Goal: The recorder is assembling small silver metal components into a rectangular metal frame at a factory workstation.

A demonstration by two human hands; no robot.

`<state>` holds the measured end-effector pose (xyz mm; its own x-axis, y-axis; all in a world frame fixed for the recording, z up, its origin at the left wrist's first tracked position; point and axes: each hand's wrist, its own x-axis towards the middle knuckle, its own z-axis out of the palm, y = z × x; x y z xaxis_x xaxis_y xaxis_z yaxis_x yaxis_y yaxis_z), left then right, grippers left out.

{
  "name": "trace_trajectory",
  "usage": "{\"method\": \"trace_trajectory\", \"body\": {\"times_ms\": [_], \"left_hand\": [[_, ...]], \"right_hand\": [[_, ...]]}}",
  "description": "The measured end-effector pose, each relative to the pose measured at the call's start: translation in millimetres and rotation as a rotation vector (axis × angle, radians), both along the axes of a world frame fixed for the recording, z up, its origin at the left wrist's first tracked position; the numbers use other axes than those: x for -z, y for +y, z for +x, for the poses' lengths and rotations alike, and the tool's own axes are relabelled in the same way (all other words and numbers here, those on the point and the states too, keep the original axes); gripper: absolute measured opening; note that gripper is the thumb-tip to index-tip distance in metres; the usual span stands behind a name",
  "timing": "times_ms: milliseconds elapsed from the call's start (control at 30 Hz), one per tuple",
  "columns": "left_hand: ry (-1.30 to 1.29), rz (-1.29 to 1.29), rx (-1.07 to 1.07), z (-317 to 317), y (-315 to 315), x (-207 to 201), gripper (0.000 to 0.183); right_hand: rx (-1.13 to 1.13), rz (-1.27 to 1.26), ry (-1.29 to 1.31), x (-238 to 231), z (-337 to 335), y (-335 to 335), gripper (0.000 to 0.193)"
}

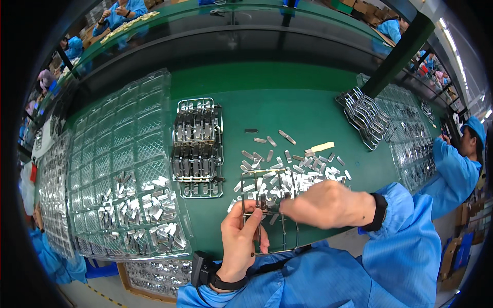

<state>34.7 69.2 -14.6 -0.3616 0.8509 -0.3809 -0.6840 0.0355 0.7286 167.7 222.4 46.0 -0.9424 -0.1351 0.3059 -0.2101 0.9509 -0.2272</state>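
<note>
Your green bench top (292, 110) spreads out beneath and beyond your hands. Just beyond your left hand (239, 237) and right hand (328, 205), small silvery metal pieces (313, 177) lie scattered in a loose heap. Past that heap you have a pale yellow strip (322, 147) and a dark flat piece (251, 130). Ahead and left of your left hand sit filled wire racks (197, 149), with a clear compartment tray (120, 110) farther left. Well beyond your right hand, to its right, lie stacked wire frames (363, 117).
</note>
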Motion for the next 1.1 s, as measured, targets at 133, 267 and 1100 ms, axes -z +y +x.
{"method": "trace_trajectory", "body": {"times_ms": [133,267,1100], "left_hand": [[0.031,0.014,-0.036,-0.4,-2.6,-4.1,0.016],[0.006,0.007,-0.038,-0.8,-4.3,-2.5,0.017],[0.33,0.0,-0.061,15.7,1.5,-5.2,0.012]], "right_hand": [[0.41,0.075,0.201,23.3,-15.4,51.8,0.012],[0.417,0.204,0.078,50.3,-20.3,82.9,0.016],[0.147,-0.095,-0.262,1.8,-9.6,-6.6,0.015]]}}
